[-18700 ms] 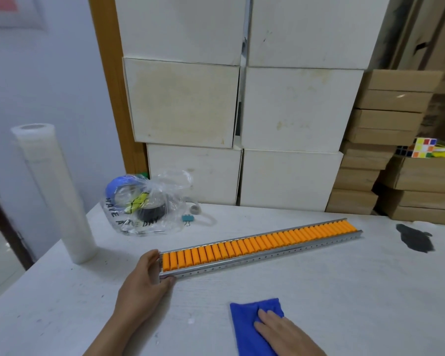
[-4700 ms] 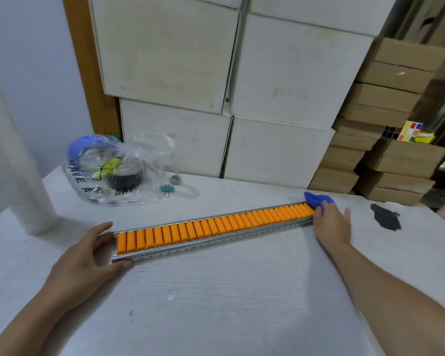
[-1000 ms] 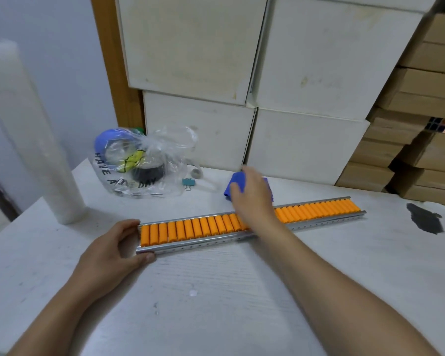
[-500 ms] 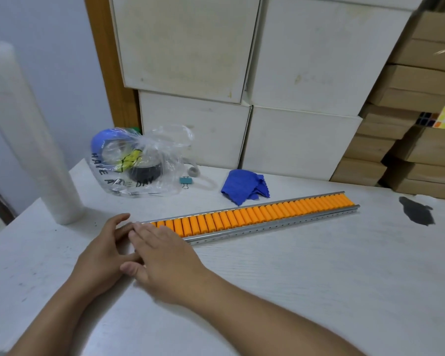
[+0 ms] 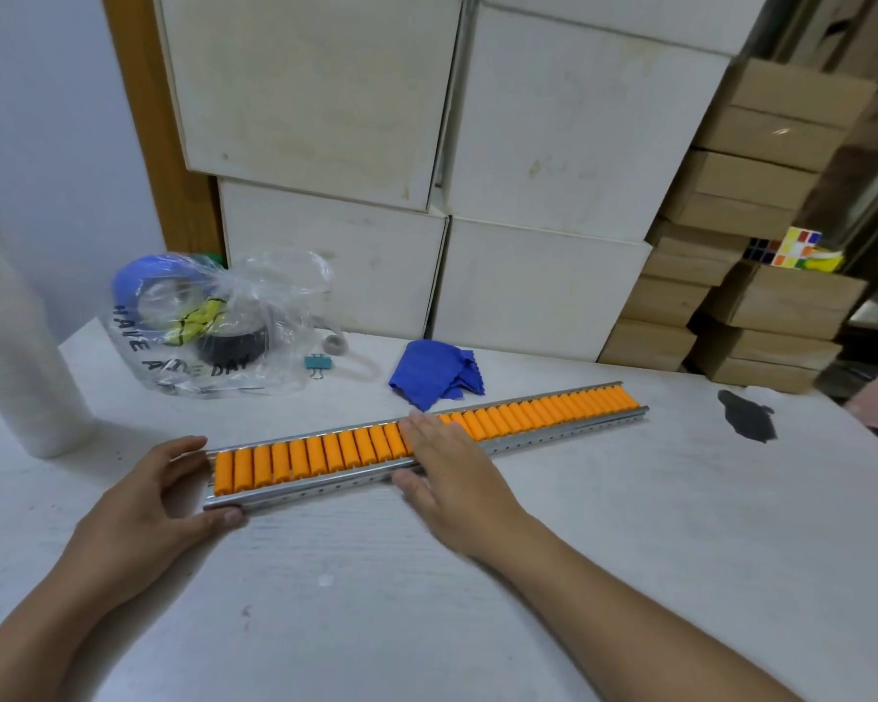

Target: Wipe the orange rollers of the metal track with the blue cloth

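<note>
White worktop is carrying everything. White boxes are standing stacked along its far edge, brown cartons stacked toward the far right corner. A white roll is standing upright at the left edge. Metal track is lying across the middle, running from near-left toward far-right, its orange rollers facing up. A clear plastic bag holding tape rolls is sitting near the far left corner, a small binder clip just beside it. Left hand is gripping the track's left end, fingers behind, thumb curled against the near rail. Right hand is lying flat on the rollers near mid-track, fingers straight, holding nothing. Blue cloth is lying crumpled behind the track, toward the far edge, apart from both hands. A dark stain is showing near the right edge.
</note>
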`<state>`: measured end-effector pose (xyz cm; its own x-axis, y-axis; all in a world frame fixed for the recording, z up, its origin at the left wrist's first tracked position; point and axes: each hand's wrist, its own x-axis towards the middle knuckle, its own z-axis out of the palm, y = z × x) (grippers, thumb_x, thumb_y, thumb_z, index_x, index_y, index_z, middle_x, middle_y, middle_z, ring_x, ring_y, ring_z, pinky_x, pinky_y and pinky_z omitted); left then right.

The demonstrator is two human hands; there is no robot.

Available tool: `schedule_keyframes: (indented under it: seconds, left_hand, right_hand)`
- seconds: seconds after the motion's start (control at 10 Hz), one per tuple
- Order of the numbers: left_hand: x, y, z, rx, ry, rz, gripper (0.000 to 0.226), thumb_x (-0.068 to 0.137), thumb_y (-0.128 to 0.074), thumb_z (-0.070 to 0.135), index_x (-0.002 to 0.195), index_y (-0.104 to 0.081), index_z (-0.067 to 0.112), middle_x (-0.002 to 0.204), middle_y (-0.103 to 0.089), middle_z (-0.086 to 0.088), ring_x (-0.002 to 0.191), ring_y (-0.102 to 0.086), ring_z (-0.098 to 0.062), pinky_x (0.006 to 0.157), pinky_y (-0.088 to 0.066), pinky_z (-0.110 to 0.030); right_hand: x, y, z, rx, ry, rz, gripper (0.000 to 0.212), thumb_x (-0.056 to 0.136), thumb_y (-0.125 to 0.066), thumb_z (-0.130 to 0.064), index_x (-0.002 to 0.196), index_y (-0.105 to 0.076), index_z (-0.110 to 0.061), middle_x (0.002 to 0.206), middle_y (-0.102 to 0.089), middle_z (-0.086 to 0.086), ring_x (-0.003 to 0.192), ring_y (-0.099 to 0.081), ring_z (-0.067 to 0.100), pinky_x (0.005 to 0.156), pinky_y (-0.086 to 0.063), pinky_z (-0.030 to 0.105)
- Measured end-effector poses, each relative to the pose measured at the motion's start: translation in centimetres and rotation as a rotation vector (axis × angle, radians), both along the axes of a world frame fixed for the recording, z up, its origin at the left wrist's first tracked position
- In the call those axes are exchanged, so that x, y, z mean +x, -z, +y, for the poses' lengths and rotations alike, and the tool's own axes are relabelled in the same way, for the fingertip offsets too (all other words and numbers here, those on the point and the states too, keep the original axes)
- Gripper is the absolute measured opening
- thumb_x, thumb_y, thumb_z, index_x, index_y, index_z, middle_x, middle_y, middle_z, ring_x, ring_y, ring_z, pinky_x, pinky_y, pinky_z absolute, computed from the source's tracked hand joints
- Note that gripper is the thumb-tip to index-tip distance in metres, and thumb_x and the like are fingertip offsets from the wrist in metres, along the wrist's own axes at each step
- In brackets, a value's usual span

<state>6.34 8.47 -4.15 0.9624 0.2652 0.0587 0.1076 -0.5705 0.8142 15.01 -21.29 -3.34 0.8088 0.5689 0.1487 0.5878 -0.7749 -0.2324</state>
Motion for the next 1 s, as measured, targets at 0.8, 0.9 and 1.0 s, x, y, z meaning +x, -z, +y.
schedule_keyframes:
  seconds: [0.8,0.9,1.0]
  left_hand:
    - [-0.7,-1.2,-0.5,0.173,0.019,0.033,0.094,0.043,-0.064,0.073,0.129,-0.043,0.039,0.122,-0.058,0.014,0.114,-0.054,-0.016,0.092,-0.043,-0.041]
    - [-0.6,-1.1,-0.9,0.131,0.012,-0.017,0.085,0.063,-0.064,0.068,0.134,-0.043,0.025,0.131,-0.055,0.002,0.113,-0.052,-0.016,0.092,-0.041,-0.035]
    - [0.1,-3.2,-2.8,0.181,0.008,-0.091,0.037,0.081,-0.067,0.034,0.114,-0.056,0.023,0.129,-0.057,-0.003,0.105,-0.051,-0.015,0.086,-0.039,-0.031]
  right_hand:
    - [9.5,-1.3,-19.7,0.179,0.975,0.028,0.052,0.099,-0.029,-0.039,0.125,-0.051,0.001,0.132,-0.050,0.021,0.120,-0.046,0.037,0.103,-0.034,0.044]
    - [8.3,-2.2,-17.3,0.327,0.874,-0.069,0.035,0.096,-0.042,-0.029,0.115,-0.060,-0.006,0.115,-0.063,0.016,0.104,-0.057,0.032,0.088,-0.047,0.039]
    - [7.5,-4.9,-14.5,0.404,0.748,-0.114,0.019,0.091,-0.050,-0.026,0.094,-0.065,-0.013,0.092,-0.068,0.006,0.083,-0.061,0.024,0.070,-0.049,0.034]
